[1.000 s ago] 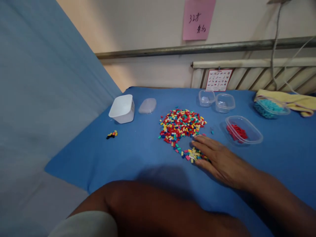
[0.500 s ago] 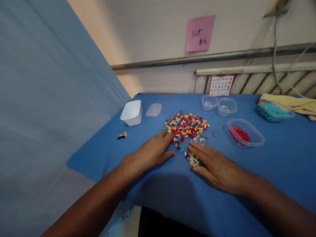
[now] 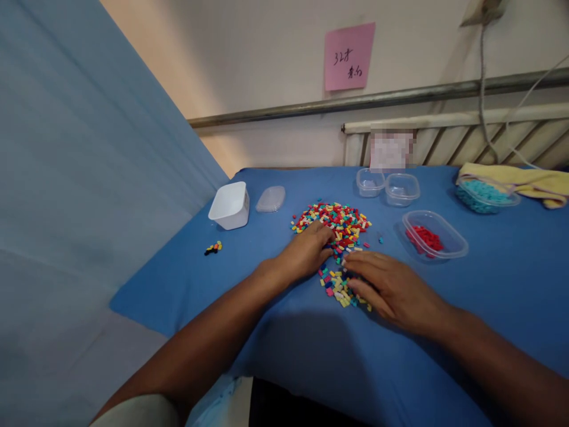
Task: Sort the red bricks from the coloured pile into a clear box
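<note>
A multicoloured heap of small plastic pieces (image 3: 342, 216) lies on the blue-covered table. My left hand (image 3: 306, 249) rests at the heap's near left edge, fingers bent into the pieces and thumb apart from them; it looks open, though its fingertips are partly hidden. My right hand (image 3: 391, 287) is open, palm down, with its fingertips at a smaller spread of mostly yellow, blue and pink pieces (image 3: 338, 287) nearer to me. That spread is partly covered by the right fingers. A thin trail of pieces joins it to the heap.
Left stand a white tub (image 3: 231, 204), a clear lid (image 3: 271, 199) and a few black and yellow pieces (image 3: 213, 248). Right are a clear box with red pieces (image 3: 456, 246), two small clear containers (image 3: 370, 184), a container of turquoise pieces (image 3: 484, 198) and a yellow cloth (image 3: 528, 181).
My left hand has moved right and slightly up, further onto the heap. My right fingers have lifted back a little, showing more of the near pieces, which are more spread out. The view has shifted slightly.
</note>
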`<move>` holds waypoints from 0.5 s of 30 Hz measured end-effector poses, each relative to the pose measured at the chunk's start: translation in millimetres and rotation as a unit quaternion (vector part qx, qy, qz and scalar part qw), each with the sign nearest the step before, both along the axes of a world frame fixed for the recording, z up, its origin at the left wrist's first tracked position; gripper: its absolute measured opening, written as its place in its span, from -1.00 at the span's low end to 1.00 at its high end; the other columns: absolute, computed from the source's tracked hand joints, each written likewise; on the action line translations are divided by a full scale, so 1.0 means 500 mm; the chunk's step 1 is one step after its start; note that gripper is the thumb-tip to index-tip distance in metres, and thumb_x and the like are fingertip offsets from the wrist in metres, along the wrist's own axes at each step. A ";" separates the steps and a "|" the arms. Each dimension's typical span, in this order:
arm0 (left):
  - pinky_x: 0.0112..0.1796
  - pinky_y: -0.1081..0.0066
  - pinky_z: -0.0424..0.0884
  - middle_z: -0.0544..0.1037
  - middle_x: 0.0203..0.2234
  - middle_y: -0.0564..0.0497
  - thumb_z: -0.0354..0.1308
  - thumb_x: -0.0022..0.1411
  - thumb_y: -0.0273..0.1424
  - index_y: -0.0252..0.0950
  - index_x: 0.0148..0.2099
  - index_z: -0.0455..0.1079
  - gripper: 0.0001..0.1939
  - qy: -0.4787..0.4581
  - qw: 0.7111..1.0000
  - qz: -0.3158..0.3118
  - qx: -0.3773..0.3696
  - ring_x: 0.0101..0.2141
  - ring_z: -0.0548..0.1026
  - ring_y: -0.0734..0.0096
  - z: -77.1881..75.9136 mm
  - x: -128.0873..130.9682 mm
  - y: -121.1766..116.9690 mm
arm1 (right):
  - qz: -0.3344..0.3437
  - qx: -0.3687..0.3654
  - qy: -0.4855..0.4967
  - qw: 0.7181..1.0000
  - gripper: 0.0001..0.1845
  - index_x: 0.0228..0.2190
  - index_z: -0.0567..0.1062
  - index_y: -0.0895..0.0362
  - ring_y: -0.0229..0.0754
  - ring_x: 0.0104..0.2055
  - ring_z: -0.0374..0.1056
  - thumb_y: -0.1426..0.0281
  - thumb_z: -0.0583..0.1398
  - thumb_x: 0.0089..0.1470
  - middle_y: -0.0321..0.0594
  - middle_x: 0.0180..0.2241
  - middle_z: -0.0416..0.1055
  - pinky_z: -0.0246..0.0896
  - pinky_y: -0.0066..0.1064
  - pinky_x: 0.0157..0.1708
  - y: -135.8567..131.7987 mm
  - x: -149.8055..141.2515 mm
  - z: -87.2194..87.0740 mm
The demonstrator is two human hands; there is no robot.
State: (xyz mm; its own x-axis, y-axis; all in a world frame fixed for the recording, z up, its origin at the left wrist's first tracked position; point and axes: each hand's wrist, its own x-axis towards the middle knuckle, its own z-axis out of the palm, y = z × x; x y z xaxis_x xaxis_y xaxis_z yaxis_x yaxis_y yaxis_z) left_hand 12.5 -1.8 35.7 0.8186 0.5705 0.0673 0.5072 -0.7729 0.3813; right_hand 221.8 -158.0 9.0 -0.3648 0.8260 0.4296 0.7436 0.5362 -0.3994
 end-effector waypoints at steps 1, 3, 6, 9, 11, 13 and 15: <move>0.06 0.18 0.49 0.50 0.00 -0.13 0.25 0.41 -0.47 -0.29 0.03 0.45 -0.83 -0.006 1.000 -0.003 0.003 0.01 0.50 0.17 0.007 0.003 0.002 | -0.018 0.009 0.003 1.000 -0.59 0.16 0.61 0.19 0.12 0.24 0.55 0.24 0.11 0.55 0.06 0.19 0.60 0.51 0.12 0.26 0.003 0.009 -0.001; 0.06 0.20 0.47 0.52 0.01 -0.12 0.24 0.43 -0.45 -0.27 0.06 0.45 -0.81 -0.016 1.000 0.004 0.007 0.01 0.50 0.19 0.030 -0.005 0.001 | -0.056 0.020 0.005 0.998 -0.62 0.12 0.62 0.17 0.12 0.18 0.58 0.26 0.11 0.54 0.03 0.13 0.63 0.53 0.12 0.21 0.009 0.027 -0.009; -0.08 0.27 0.45 0.57 -0.12 -0.06 0.22 0.45 -0.40 -0.27 -0.04 0.46 -0.92 0.005 1.000 0.024 -0.012 -0.12 0.52 0.24 0.076 -0.041 -0.019 | -0.118 0.034 0.001 0.992 -0.58 0.15 0.62 0.21 0.19 0.21 0.56 0.26 0.10 0.53 0.10 0.16 0.62 0.51 0.18 0.22 0.019 0.046 -0.034; -0.21 0.32 0.39 0.62 -0.19 -0.01 0.24 0.43 -0.38 -0.26 -0.09 0.49 -0.93 0.076 0.995 -0.007 -0.069 -0.22 0.53 0.29 0.101 -0.077 -0.052 | -0.159 0.032 -0.043 0.986 -0.47 0.21 0.57 0.35 0.35 0.32 0.46 0.22 0.11 0.50 0.28 0.25 0.52 0.43 0.28 0.27 0.023 0.049 -0.056; -0.19 0.32 0.39 0.65 -0.14 -0.03 0.22 0.45 -0.39 -0.25 -0.03 0.51 -0.90 0.095 0.992 -0.025 -0.081 -0.19 0.56 0.27 0.095 -0.086 -0.070 | -0.161 0.020 -0.069 0.984 -0.47 0.18 0.58 0.36 0.36 0.29 0.48 0.22 0.09 0.50 0.29 0.22 0.54 0.45 0.27 0.24 0.020 0.046 -0.057; -0.14 0.30 0.42 0.66 -0.09 -0.05 0.19 0.47 -0.41 -0.25 0.04 0.50 -0.85 0.096 0.992 -0.031 -0.077 -0.14 0.58 0.24 0.078 -0.081 -0.078 | -0.140 0.003 -0.063 0.988 -0.53 0.11 0.62 0.26 0.23 0.15 0.58 0.24 0.05 0.53 0.14 0.11 0.63 0.53 0.14 0.15 0.014 0.043 -0.045; -0.10 0.28 0.45 0.66 -0.05 -0.07 0.18 0.47 -0.45 -0.26 0.08 0.49 -0.81 0.088 0.993 -0.032 -0.070 -0.11 0.59 0.22 0.060 -0.067 -0.077 | -0.118 -0.009 -0.036 0.992 -0.58 0.05 0.63 0.14 0.08 0.01 0.63 0.25 0.03 0.55 -0.02 0.00 0.68 0.58 -0.02 0.03 0.009 0.046 -0.030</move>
